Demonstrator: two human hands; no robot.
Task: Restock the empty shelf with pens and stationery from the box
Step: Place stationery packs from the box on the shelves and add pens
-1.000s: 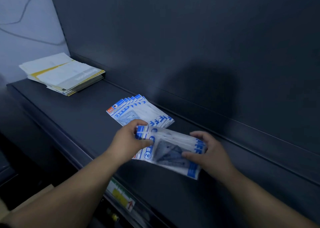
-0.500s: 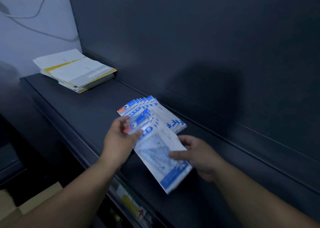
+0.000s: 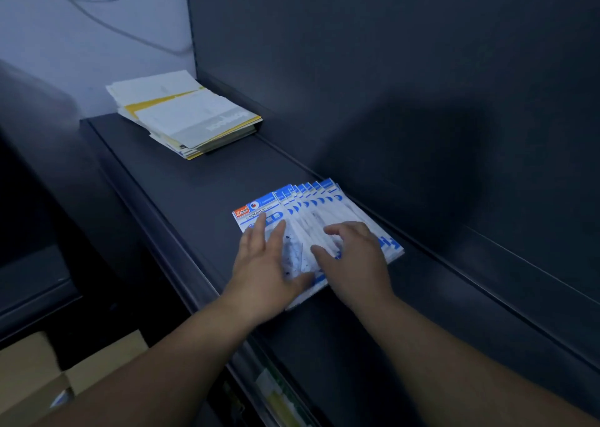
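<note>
Several blue-and-white packets of geometry sets [image 3: 311,209] lie fanned out flat on the dark shelf [image 3: 201,199], close to its back wall. My left hand [image 3: 269,270] lies on the near left packets with its fingers straight and spread. My right hand [image 3: 354,261] rests on the right part of the fan, fingers loosely bent over the packets. Both hands hide the near half of the fan. A cardboard box [image 3: 48,371] stands on the floor at the lower left.
A pile of white and yellow papers [image 3: 181,114] lies at the far left end of the shelf. The shelf's raised front lip [image 3: 156,218] runs diagonally, with a price label strip [image 3: 279,397] below it. A cable [image 3: 107,11] hangs on the pale wall.
The bundle of packets I held above the shelf now lies on the earlier fan. Both hands went from gripping it to lying on top of the fan.
</note>
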